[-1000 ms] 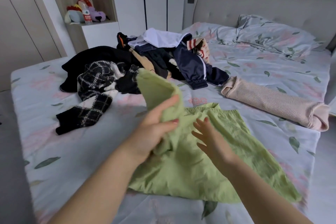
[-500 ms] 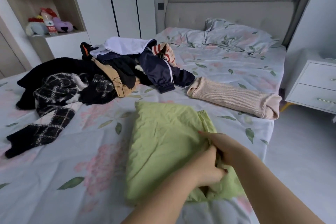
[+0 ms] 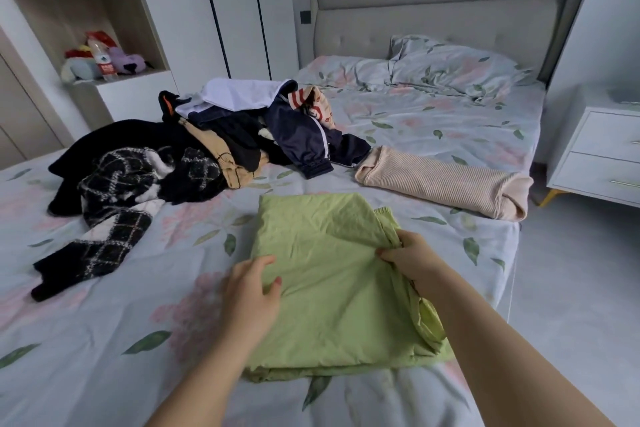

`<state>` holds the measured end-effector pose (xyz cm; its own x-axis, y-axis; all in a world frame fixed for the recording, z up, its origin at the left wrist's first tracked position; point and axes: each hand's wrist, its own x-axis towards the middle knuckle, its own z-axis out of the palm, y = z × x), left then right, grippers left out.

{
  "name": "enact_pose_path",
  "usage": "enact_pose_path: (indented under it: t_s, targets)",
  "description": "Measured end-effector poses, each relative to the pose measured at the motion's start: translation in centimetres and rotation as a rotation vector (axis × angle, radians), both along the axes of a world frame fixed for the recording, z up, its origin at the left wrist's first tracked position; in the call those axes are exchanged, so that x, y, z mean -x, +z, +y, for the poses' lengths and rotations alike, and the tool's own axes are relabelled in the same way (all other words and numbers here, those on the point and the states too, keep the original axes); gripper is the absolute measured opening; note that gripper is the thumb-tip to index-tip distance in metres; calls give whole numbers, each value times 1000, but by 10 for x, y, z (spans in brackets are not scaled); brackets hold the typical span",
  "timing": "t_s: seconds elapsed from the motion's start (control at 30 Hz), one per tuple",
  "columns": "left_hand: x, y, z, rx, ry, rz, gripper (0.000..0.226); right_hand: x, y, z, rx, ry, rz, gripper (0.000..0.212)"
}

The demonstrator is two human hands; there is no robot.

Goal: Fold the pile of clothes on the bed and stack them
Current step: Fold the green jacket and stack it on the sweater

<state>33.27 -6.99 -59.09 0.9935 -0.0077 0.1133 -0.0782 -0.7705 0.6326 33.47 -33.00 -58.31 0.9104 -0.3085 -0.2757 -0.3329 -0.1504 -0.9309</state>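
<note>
A light green garment lies folded in half on the flowered bed, close in front of me. My left hand rests on its left edge, thumb on top of the cloth. My right hand pinches the green fabric at the right edge, near the elastic waistband. Further back on the left is the pile of unfolded clothes: black pieces, a black-and-white check one, a navy jacket, a white top. A folded beige ribbed garment lies to the right of the pile.
A pillow sits against the grey headboard. The white nightstand stands right of the bed, past its edge. A shelf unit with plush toys and wardrobe doors stand behind the pile.
The green garment was laid over itself into a flat fold. My left hand moved from the right edge across to the left edge, while my right hand stays at the right edge.
</note>
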Motion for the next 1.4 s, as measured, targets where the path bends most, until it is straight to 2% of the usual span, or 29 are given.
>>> enact_pose_path:
  t_s: [0.1,0.2,0.3,0.43,0.5,0.6,0.67,0.73,0.83,0.9,1.0,1.1,1.3,1.4]
  targets:
    - [-6,-4,4,89,-3,96,39,4,1,-12,35,-62,-41,37]
    - [-6,-14,-6,72,-20,168,47,11,-5,-26,105,-91,17,41]
    - [-4,-26,-12,153,-47,214,55,14,-11,-35,165,-85,98,37]
    - [-5,-39,-9,105,-86,213,68,15,-12,-43,356,-22,125,32]
    - [-2,-45,-9,41,-115,206,73,17,-13,-43,454,10,137,48]
    - [1,-53,-13,-167,-122,186,78,14,-15,-39,588,54,76,85]
    - [2,-57,-15,-295,-104,153,80,9,-15,-32,580,79,-22,93]
    - [1,-58,-18,-349,-89,127,80,4,-15,-25,599,85,-54,87]
    - [1,-62,-20,-396,-90,79,77,-3,-18,-15,892,78,25,63]
    - [4,-65,-20,-462,-79,18,73,-9,-24,-5,1024,135,-32,49]
    - [7,-70,-21,-569,-59,-46,84,-17,-41,9,1114,258,-131,53]
    - [9,-71,-21,-587,-74,-9,102,-24,-61,5,1102,312,-26,60]
    - [8,-71,-22,-616,-91,20,112,-43,-67,-8,1027,276,77,61]
    - [8,-70,-21,-619,-95,23,113,-50,-56,-1,1049,213,7,62]
